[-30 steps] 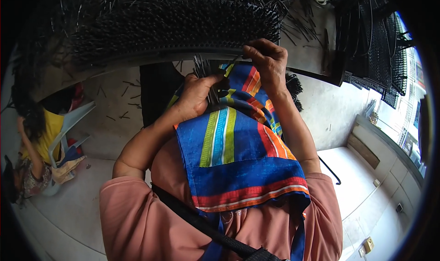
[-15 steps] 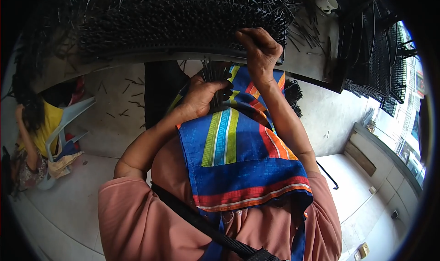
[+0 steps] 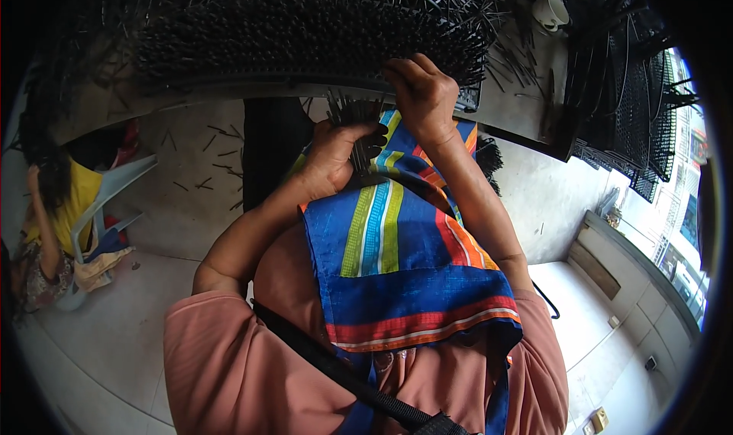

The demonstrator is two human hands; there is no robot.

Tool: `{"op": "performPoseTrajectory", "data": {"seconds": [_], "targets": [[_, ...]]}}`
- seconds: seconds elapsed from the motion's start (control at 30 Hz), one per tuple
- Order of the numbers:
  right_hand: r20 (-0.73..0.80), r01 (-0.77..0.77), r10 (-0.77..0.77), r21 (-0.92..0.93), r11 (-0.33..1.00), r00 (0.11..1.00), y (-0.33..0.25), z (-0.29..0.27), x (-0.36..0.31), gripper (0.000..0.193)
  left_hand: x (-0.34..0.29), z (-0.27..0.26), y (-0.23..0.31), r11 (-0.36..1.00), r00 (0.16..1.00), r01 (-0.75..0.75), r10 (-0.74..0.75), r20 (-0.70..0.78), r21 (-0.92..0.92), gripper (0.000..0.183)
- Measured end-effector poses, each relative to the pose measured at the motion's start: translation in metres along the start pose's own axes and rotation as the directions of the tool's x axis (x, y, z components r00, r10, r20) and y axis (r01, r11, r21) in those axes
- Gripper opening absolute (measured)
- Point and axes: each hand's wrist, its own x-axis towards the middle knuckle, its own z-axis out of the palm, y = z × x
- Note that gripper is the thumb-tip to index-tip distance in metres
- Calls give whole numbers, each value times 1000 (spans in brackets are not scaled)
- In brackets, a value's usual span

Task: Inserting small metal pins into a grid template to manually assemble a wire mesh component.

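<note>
My left hand (image 3: 334, 155) is closed around a bundle of thin black sticks (image 3: 353, 114) in front of the table edge. Their upper ends fan out above the thumb. My right hand (image 3: 424, 97) is pinched shut at the near edge of a wide black rack (image 3: 282, 80), toward its right end. Whatever is between those fingertips is too small to make out. Short dark sticks (image 3: 305, 38) stand densely packed, upright, across the rack. A striped blue cloth (image 3: 416, 229) lies over my lap and front.
Loose black sticks (image 3: 515, 62) are scattered on the table beside the rack, and others lie on the floor (image 3: 191, 229). A white cup (image 3: 550, 12) is at the back right. Black mesh racks (image 3: 634, 91) stand at the right. Another person (image 3: 50, 244) is by a pale chair (image 3: 114, 194) at left.
My right hand has shifted slightly left and nearer to me, still pinched. The left hand keeps the bundle almost in place. The view has shifted a little.
</note>
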Motion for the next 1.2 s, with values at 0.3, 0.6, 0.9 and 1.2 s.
{"op": "performPoseTrajectory", "data": {"seconds": [0.3, 0.6, 0.9, 1.2], "targets": [[600, -737, 450, 411, 536, 662, 4, -17, -19, 10, -8, 8, 7, 996, 989, 35, -46, 142, 77, 17], [60, -395, 534, 743, 540, 844, -2, -19, -8, 7, -2, -8, -4, 982, 997, -38, 50, -60, 183, 17], [-63, -199, 299, 614, 764, 952, 6, -15, 3, 15, -9, -5, -9, 947, 998, -32, 14, 60, 321, 15], [-74, -65, 111, 457, 887, 991, 15, -13, 8, 12, -9, -2, -10, 978, 999, -33, 30, 16, 204, 13]]}}
